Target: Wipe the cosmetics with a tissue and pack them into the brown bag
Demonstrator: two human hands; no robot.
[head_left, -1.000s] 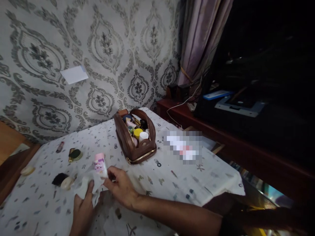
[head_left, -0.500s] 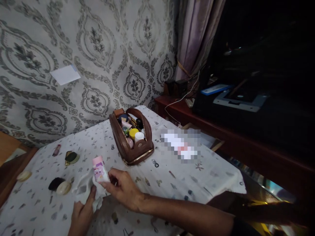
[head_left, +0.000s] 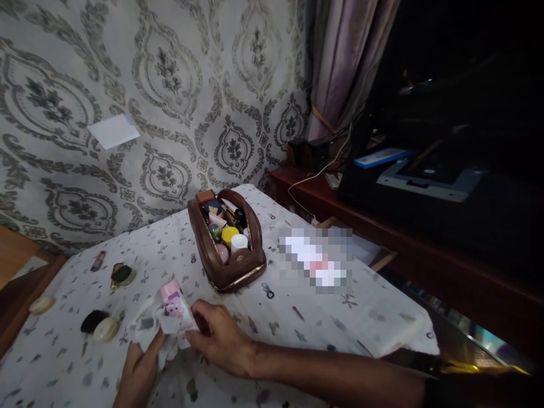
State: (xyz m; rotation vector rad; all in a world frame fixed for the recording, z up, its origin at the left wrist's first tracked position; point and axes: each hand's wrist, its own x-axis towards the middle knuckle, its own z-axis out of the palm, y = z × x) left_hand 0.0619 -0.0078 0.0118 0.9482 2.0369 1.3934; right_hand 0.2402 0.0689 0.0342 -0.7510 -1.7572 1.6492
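Observation:
My right hand is closed around the lower end of a small pink-and-white bottle with a purple cartoon print. The bottle leans up and to the left, its pink top away from me. In my left hand a crumpled white wipe is pinched, and part of it touches the bottle's lower left side. Beyond my hands stands an unzipped brown cosmetic bag, filled with jars and tubes, among them a yellow-lidded jar and a white-capped one.
On the patterned white tablecloth, left of my hands, lie a dark round compact, a cream round lid, a black brush-like thing and a small pink tube. A blurred-out item lies right of the bag.
The bottle and my right hand have shifted slightly right and down. My left hand still holds the wipe, which now lies against the bottle's lower part. The view has turned a little.

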